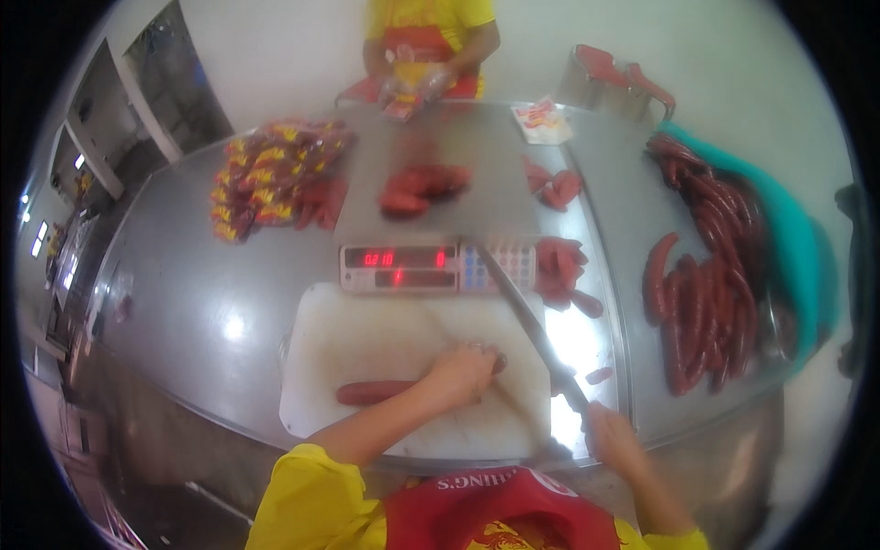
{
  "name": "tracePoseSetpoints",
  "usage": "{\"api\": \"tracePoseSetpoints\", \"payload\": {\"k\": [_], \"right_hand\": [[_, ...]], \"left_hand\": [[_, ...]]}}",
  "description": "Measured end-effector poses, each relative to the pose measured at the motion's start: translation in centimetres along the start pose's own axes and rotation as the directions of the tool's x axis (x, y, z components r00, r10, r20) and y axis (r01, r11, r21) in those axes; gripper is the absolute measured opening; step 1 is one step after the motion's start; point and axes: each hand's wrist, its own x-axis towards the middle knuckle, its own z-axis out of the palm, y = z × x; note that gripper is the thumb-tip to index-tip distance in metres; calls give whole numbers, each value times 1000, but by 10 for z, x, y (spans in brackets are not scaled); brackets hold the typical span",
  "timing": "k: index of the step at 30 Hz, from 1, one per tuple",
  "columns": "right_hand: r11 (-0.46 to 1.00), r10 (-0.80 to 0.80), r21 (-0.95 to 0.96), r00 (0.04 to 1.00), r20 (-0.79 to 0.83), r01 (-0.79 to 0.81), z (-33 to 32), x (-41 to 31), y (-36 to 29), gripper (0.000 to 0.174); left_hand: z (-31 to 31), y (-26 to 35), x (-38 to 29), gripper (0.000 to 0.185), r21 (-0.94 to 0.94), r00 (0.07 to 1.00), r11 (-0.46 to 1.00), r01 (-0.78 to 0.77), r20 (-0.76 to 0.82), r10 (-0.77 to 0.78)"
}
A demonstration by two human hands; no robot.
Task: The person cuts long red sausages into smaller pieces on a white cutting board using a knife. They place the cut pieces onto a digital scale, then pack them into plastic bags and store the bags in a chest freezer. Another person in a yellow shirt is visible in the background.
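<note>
My left hand (459, 375) is closed over a sausage on a white cutting board (323, 323), and the dark end of the sausage (500, 363) sticks out past my fingers. Another reddish sausage (371, 392) lies on the board, partly behind my left forearm. In my right hand (612, 434) is the handle of a long knife (526, 316). Its blade slants up and left over the board's right edge, the tip in front of the scale keypad. Beyond the board stands a digital scale (440, 287) with lit red digits and sausage pieces (423, 189) on its platform.
Cut sausage pieces (560, 268) lie right of the scale. Whole sausages (701, 309) spill from a teal container (801, 240) on the right. Packed sausages (275, 172) are heaped at the far left. Across the steel table (185, 289), a gloved co-worker (430, 62) holds a packet.
</note>
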Motion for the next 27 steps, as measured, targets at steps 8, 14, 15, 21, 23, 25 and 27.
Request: {"api": "tracePoseSetpoints", "payload": {"k": [8,14,15,21,23,25,27], "right_hand": [[825,480,410,865,-148,-388,19,-75,14,59],[795,506,478,843,-184,-373,37,-86,9,60],[801,491,478,852,-181,-360,39,-86,8,61],[866,390,394,909,-147,-308,49,-82,10,61],[880,401,315,911,-94,-355,50,-78,11,61],[923,327,232,943,-58,-306,51,-72,11,58],[954,272,135,962,-26,-267,51,-66,8,56]], "left_hand": [[-103,-56,61,44,71,887,985,-156,-428,172],[-154,-94,59,62,181,684,971,-153,-690,237],[-144,-92,48,62,77,785,988,-137,-599,156],[-27,-60,-73,48,-131,987,989,-75,-154,54],[5,-51,-96,43,-29,944,999,-46,-329,34],[25,-47,-105,39,-26,874,996,-82,-481,59],[37,-43,-108,37,-15,803,995,-96,-592,69]]}}
